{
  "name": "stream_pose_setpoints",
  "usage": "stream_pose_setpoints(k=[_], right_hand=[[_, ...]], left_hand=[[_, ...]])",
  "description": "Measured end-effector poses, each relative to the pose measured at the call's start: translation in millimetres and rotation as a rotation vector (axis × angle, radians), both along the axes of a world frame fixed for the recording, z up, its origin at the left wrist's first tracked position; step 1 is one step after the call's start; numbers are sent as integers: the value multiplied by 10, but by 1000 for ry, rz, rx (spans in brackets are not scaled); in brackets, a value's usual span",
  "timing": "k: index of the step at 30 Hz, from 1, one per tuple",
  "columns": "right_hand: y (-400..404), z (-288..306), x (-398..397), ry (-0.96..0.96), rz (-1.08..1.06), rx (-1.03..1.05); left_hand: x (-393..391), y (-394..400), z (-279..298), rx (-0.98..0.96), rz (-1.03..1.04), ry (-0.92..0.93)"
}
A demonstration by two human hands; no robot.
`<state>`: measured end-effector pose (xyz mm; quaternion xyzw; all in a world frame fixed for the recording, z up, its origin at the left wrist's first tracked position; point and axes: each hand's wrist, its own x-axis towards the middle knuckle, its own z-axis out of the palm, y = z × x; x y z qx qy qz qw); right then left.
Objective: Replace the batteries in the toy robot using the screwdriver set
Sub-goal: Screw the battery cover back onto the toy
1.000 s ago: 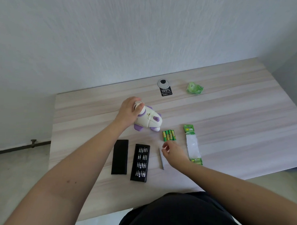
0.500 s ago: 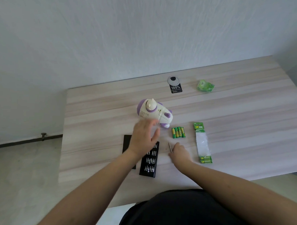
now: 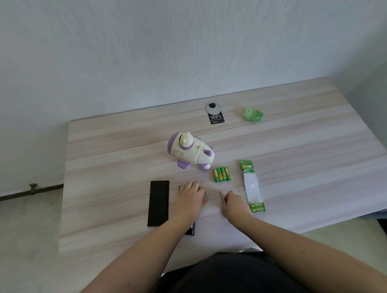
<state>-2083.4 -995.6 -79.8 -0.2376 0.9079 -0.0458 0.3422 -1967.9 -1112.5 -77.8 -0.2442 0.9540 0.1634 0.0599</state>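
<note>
White-and-purple toy robot (image 3: 190,151) on its side, 4 green batteries (image 3: 222,174) just right, black bit tray (image 3: 191,228) mostly hidden nearer.

Two bare forearms, no sleeves reaching into view, no watch, ring or band showing on either wrist. Left hand (image 3: 189,201) and right hand (image 3: 235,206) both ungloved. Dark, near-black garment (image 3: 234,279) across the torso at the bottom edge, plain fabric, no print or markings visible.

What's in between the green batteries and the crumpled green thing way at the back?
Only bare wooden table lies between the four batteries and the crumpled green wrapper, as the head view shows. The toy robot sits off to the left.
</note>
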Motion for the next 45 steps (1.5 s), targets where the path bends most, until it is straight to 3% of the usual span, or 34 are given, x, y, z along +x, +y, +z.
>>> stream_pose_setpoints(k=[12, 21, 23, 28, 32, 38, 45], right_hand=[[62, 50, -61, -4, 62, -42], [19, 192, -151, -41, 36, -115], [5, 245, -168, -55, 18, -151], [-50, 464, -216, -85, -68, -291], [-106, 722, -232, -146, -123, -429], [-212, 1307, -185, -276, -214, -695], [-338, 2069, -148, -351, -268, -925]], left_hand=[[-161, 48, -80, 86, 212, -25], [-210, 76, -166, 97, 255, -14], [-210, 80, -152, 147, 268, 70], [-175, 31, 121, 535, 335, 274], [-184, -46, 485, 690, 406, 423], [-198, -188, 1134, 695, 540, 708], [-238, -349, 1835, 856, 656, 858]])
